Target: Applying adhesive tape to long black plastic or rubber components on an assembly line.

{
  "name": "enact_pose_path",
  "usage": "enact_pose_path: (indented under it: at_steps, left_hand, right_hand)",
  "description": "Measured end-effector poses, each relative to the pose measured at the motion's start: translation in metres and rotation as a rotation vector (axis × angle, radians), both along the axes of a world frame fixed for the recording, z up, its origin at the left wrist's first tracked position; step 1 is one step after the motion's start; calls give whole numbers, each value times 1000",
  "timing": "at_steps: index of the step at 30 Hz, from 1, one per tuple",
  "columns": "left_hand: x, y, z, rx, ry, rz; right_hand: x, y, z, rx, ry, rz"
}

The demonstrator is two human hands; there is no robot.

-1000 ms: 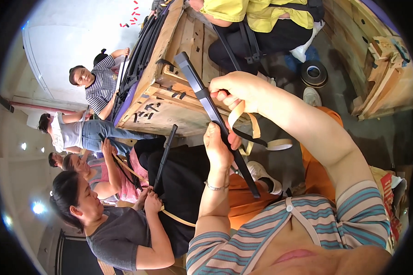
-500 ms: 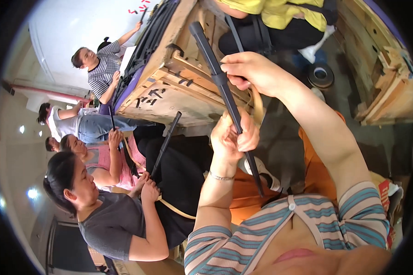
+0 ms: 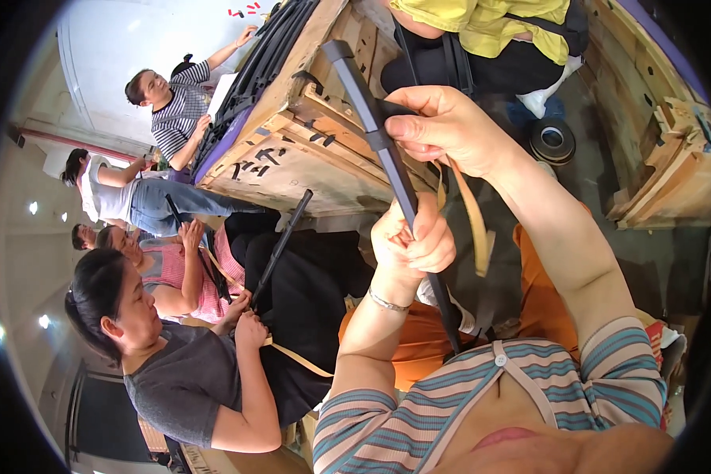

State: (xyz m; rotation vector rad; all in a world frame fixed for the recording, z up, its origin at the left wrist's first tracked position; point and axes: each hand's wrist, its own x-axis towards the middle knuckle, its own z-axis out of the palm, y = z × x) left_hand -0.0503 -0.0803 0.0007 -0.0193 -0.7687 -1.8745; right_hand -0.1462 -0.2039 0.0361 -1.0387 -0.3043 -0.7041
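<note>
A long black faceted rod slants in front of me, its thicker upper part ending at a collar and its lower end near my lap. My left hand is wrapped round it below the collar. Just above the collar, my right hand pinches a short black strip that reaches to the rod's side. Below those right fingers dangles a curled tan strip; whether it is joined to the black one I cannot tell.
At left, a co-worker in dark grey holds a similar black rod. A wooden crate-like bench bears black rods. A black tape roll lies on the floor by a wooden frame. Someone in yellow sits ahead.
My right hand has turned, and the black strip now shows between its fingers and the rod. The tan strip swings lower and to the right. My left hand keeps its grip.
</note>
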Motion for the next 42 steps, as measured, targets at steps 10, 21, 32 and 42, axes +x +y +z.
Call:
enact_pose_path:
  at_steps: [10, 21, 32, 42]
  left_hand:
    - [1, -1, 2, 70, -129, 76]
    - [14, -2, 11, 147, -642, 781]
    - [60, 35, 4, 261, -832, 1060]
    - [80, 55, 7, 224, -721, 898]
  right_hand:
    - [-7, -2, 0, -103, 28, 28]
    - [13, 6, -10, -32, 237, -127]
    - [24, 20, -17, -382, 428, -132]
    - [49, 35, -30, -765, 398, -237]
